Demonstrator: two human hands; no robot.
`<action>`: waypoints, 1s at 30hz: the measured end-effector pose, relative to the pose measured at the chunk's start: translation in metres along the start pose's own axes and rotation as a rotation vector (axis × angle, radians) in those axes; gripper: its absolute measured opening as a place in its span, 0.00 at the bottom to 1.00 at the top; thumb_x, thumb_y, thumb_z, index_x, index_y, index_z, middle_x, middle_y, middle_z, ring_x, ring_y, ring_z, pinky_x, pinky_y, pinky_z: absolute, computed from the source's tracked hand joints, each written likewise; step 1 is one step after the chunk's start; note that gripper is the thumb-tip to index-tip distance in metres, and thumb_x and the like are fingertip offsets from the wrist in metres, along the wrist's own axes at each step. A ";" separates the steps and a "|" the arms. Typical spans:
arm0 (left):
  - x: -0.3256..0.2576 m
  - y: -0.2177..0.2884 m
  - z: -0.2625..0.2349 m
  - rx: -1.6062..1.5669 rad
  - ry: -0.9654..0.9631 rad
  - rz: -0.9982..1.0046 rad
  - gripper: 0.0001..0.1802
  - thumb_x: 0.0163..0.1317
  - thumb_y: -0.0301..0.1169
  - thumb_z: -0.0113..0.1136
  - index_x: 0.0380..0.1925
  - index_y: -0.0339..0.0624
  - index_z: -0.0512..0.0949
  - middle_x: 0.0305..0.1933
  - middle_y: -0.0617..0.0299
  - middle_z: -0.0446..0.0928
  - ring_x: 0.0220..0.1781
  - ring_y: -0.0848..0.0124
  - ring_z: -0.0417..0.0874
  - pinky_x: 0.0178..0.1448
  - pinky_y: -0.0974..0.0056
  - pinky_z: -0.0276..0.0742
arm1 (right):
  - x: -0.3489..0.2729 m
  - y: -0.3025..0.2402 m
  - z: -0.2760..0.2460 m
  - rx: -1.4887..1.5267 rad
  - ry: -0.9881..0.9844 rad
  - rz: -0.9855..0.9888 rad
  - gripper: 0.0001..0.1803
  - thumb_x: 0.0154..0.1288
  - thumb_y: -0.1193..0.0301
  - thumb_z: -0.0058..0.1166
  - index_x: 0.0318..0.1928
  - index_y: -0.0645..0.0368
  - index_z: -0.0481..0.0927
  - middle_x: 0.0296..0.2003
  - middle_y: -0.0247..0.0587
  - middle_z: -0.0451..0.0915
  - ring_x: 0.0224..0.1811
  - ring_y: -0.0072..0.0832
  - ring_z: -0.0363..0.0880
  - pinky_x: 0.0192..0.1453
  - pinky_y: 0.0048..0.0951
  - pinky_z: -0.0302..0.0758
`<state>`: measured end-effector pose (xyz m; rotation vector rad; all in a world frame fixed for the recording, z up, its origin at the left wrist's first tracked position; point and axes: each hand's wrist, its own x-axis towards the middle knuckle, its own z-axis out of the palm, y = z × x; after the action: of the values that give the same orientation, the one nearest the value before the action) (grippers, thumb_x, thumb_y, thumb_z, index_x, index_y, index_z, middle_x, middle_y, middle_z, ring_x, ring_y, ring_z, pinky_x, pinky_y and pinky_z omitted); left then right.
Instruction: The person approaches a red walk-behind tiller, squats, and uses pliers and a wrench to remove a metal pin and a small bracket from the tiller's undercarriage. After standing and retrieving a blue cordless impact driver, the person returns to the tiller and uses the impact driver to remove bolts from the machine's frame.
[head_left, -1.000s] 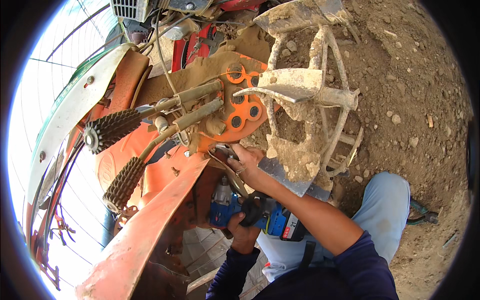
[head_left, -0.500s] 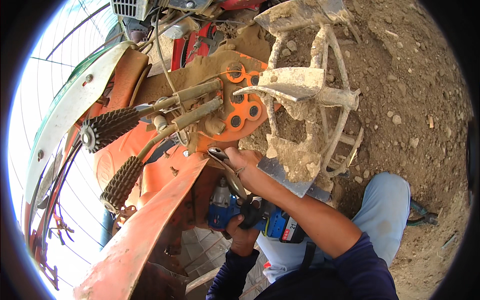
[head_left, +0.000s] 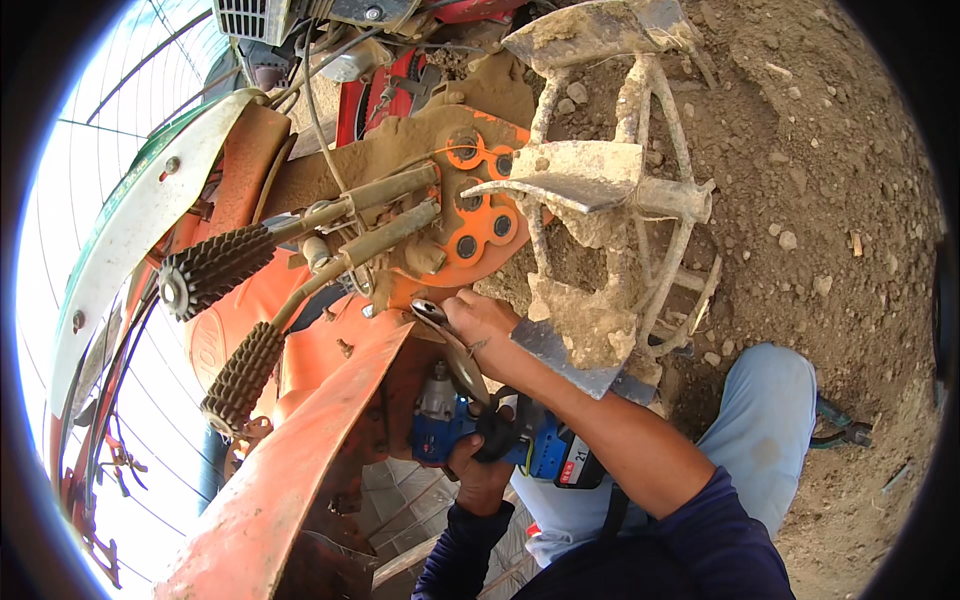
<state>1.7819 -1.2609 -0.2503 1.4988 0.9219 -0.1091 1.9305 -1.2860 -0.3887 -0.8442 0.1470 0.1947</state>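
Note:
My left hand (head_left: 482,478) is wrapped around the grip of a blue cordless impact wrench (head_left: 546,447). Its grey metal nose (head_left: 437,392) points away from me, beside the orange machine housing (head_left: 385,395). Farther up, my right hand (head_left: 480,326) is closed around a grey metal spanner (head_left: 432,313), whose rounded end shows past the fingers against the orange metal. Part of the spanner is hidden by the hand, and whatever its end sits on cannot be made out.
A mud-caked tiller wheel with metal blades (head_left: 590,165) stands right of my right hand. Two black ribbed handles (head_left: 245,370) jut out at the left, above a long orange fender (head_left: 290,455). My jeans-clad knee (head_left: 765,400) rests near loose soil (head_left: 850,150).
The machine and tiller wheel appear slightly farther left in the picture. Both hands keep their grips, with little visible movement of either tool.

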 end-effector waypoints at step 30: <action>-0.005 0.001 -0.007 -0.018 0.002 -0.009 0.36 0.52 0.35 0.62 0.65 0.47 0.75 0.64 0.55 0.79 0.63 0.55 0.83 0.74 0.46 0.74 | -0.006 0.022 0.004 0.099 -0.045 -0.090 0.09 0.67 0.75 0.55 0.45 0.66 0.75 0.40 0.61 0.82 0.42 0.60 0.85 0.45 0.54 0.80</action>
<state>1.7763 -1.2575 -0.2450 1.4789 0.9287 -0.1056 1.9196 -1.2694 -0.4003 -0.7457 0.0756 0.1204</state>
